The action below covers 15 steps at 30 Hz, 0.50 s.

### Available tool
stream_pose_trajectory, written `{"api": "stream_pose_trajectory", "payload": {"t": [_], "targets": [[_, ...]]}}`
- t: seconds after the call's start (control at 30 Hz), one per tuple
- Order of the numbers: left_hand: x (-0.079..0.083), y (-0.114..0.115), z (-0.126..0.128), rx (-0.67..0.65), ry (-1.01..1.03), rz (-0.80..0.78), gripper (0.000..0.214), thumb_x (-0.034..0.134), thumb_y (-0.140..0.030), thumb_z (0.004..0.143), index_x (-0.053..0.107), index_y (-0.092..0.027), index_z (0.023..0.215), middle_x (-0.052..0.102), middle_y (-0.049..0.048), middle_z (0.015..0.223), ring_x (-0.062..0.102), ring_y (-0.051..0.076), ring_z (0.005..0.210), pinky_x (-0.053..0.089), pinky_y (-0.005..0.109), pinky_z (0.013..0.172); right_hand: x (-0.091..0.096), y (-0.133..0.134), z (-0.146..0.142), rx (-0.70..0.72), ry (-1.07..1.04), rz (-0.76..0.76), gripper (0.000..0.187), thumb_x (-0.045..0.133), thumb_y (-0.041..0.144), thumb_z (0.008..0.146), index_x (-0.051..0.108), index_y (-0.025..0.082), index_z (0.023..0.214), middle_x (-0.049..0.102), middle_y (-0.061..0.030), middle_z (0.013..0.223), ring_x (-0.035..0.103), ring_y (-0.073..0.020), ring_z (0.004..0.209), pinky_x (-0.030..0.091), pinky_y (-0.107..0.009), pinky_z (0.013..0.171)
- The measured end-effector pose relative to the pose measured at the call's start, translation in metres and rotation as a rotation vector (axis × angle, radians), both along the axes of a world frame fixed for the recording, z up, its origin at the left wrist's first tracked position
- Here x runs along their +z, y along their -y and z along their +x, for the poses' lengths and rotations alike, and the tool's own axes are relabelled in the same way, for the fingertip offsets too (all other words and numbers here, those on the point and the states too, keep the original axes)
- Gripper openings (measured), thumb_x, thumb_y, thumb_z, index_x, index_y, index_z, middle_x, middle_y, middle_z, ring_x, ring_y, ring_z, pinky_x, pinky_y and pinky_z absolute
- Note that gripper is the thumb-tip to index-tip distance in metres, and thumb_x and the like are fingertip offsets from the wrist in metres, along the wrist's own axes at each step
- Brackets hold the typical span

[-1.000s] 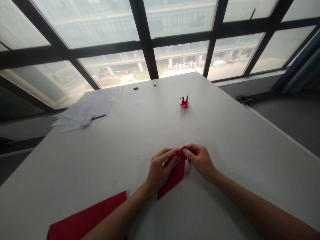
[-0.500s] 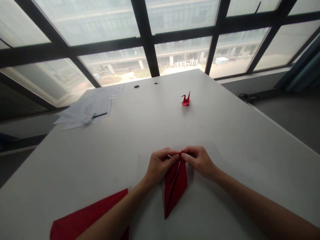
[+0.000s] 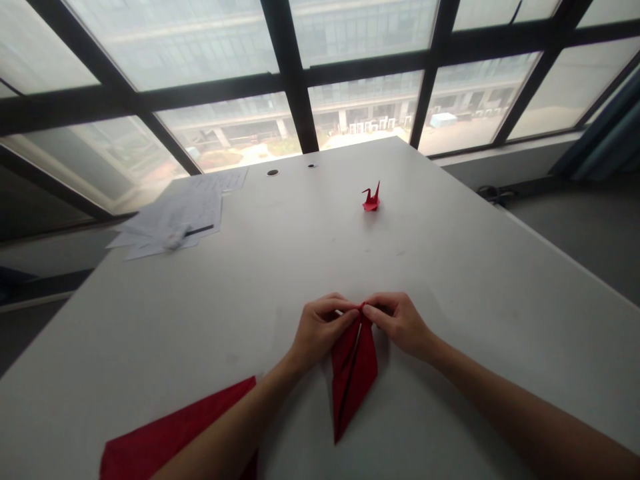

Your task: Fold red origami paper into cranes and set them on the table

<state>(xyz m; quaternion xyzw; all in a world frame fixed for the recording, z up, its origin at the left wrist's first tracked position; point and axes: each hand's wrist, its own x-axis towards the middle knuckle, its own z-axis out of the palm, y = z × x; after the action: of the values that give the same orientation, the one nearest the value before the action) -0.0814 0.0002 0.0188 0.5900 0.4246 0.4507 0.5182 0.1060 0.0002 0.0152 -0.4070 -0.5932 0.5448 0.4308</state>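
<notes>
Red folded paper [image 3: 366,377] sits between the 2 hands, its long point angled back toward the wearer. Thumb and fingers of the left hand [image 3: 320,327] pinch its far end; the right hand [image 3: 397,323] pinches the same end just beside, its grip likewise closed down to the paper. Nearer than the left hand, partly under that forearm, lies another red piece [image 3: 167,433]. Well beyond the fingertips, 1 red crane [image 3: 371,205] stands on the white table [image 3: 475,280].
</notes>
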Motion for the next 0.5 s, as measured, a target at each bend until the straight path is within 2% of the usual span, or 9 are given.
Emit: {"api": "stream_pose_trajectory", "payload": {"t": [0.5], "targets": [[-0.0002, -0.0001, 0.0016, 0.009, -0.004, 0.007, 0.012, 0.078, -0.028, 0.08, 0.079, -0.016, 0.082, 0.069, 0.0059, 0.08, 0.063, 0.013, 0.07, 0.048, 0.02, 0.058, -0.0044, -0.0008, 0.0001, -0.01, 0.044, 0.025, 0.023, 0.062, 0.033, 0.087, 0.078, 0.016, 0.09, 0.072, -0.004, 0.075, 0.06, -0.0165, 0.069, 0.045, -0.026, 0.062]]}}
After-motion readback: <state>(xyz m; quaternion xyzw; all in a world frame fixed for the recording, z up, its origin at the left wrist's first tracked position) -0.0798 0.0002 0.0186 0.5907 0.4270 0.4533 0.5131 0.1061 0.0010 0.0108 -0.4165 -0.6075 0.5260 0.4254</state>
